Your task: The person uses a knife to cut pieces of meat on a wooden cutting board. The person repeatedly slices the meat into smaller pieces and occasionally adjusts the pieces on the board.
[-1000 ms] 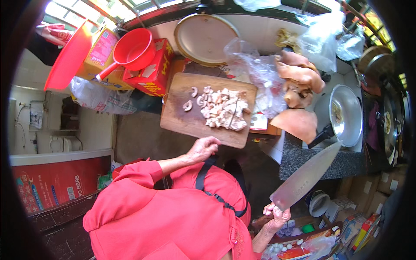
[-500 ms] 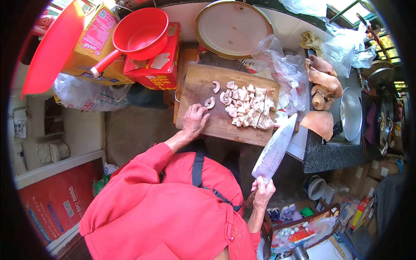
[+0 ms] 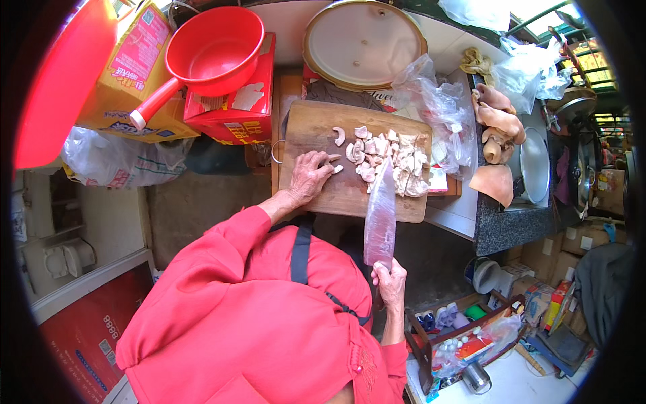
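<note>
My left hand (image 3: 311,176) rests on the left part of a wooden cutting board (image 3: 360,200). Its bent fingers press on a pale ring-like piece of meat (image 3: 338,169), which they partly cover. Just above the fingers lies another curved piece of meat (image 3: 339,137). A heap of chopped meat (image 3: 397,161) covers the board's right side. My right hand (image 3: 390,284), closed round the handle, grips a large kitchen knife (image 3: 381,225). The broad blade points away from me, its tip over the near edge of the heap.
Larger chunks of meat (image 3: 499,128) lie right of the board, beside a metal basin (image 3: 535,165). A plastic bag (image 3: 441,111) crowds the board's far right corner. At left, a red dipper (image 3: 214,50) sits on a red box (image 3: 232,111). A round lid (image 3: 363,44) stands behind.
The knife has swung left, from beside the board to over the meat heap, with my right hand shifting left too. My left hand has moved slightly right, onto the ring-like piece.
</note>
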`<act>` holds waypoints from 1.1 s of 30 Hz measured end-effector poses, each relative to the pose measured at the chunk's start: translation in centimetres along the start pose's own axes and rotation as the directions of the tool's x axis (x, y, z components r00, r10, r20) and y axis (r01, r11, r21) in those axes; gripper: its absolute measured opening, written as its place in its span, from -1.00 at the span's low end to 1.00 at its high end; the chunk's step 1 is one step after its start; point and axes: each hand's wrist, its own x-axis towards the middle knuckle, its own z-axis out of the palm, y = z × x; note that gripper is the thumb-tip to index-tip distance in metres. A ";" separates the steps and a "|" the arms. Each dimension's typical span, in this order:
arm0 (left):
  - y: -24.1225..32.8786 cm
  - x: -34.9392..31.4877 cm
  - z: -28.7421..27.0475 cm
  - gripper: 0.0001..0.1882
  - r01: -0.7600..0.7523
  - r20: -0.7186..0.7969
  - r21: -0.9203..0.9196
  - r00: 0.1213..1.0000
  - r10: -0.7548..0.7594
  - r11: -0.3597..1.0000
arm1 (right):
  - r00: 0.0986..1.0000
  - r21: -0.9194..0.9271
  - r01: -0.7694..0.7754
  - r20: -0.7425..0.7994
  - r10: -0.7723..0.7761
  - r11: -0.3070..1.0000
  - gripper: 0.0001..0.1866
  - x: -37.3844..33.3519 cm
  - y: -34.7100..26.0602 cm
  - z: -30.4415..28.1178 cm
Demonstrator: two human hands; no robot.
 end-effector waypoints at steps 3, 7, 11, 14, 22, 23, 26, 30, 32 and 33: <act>-0.5 -0.3 -0.3 -0.81 -0.086 -0.005 -0.009 0.996 0.086 0.996 | 0.995 -0.049 -0.047 0.082 0.051 0.998 -0.87 0.6 0.0 -0.1; -0.4 -0.7 -0.2 -0.82 -0.072 -0.034 -0.057 0.997 0.070 0.996 | 0.979 -0.142 -0.095 0.164 0.118 0.985 -0.84 1.5 -0.7 -0.5; 0.5 -0.8 0.8 -0.83 -0.017 -0.078 -0.092 0.997 0.010 0.996 | 0.958 -0.221 -0.144 0.213 0.192 0.965 -0.80 2.6 -1.3 -0.8; 0.6 -0.7 1.3 -0.83 0.007 -0.088 -0.147 0.996 -0.020 0.989 | 0.946 -0.303 -0.128 0.247 0.207 0.944 -0.77 3.6 -1.8 -1.2; -0.2 -0.8 1.4 -0.79 -0.021 -0.055 -0.194 0.998 0.011 0.981 | 0.926 -0.406 -0.130 0.277 0.257 0.905 -0.77 5.2 -2.8 -2.3; -0.2 -0.8 1.5 -0.78 -0.021 -0.053 -0.194 0.999 0.011 0.981 | 0.924 -0.423 -0.135 0.272 0.268 0.896 -0.77 5.4 -2.9 -2.4; -0.3 -0.9 1.6 -0.76 -0.029 -0.048 -0.191 0.999 0.020 0.981 | 0.917 -0.421 -0.142 0.285 0.279 0.896 -0.77 5.6 -3.0 -2.7; -0.3 -0.9 1.6 -0.75 -0.013 -0.043 -0.203 0.999 0.004 0.979 | 0.913 -0.421 -0.137 0.297 0.279 0.897 -0.76 5.9 -3.0 -3.0; -0.3 -0.9 1.6 -0.75 -0.011 -0.036 -0.200 0.999 0.004 0.980 | 0.910 -0.430 -0.144 0.298 0.290 0.892 -0.76 6.2 -3.0 -3.1; -0.3 -0.9 1.6 -0.75 -0.009 -0.032 -0.197 0.999 0.002 0.980 | 0.906 -0.419 -0.146 0.307 0.291 0.896 -0.76 6.3 -3.0 -3.2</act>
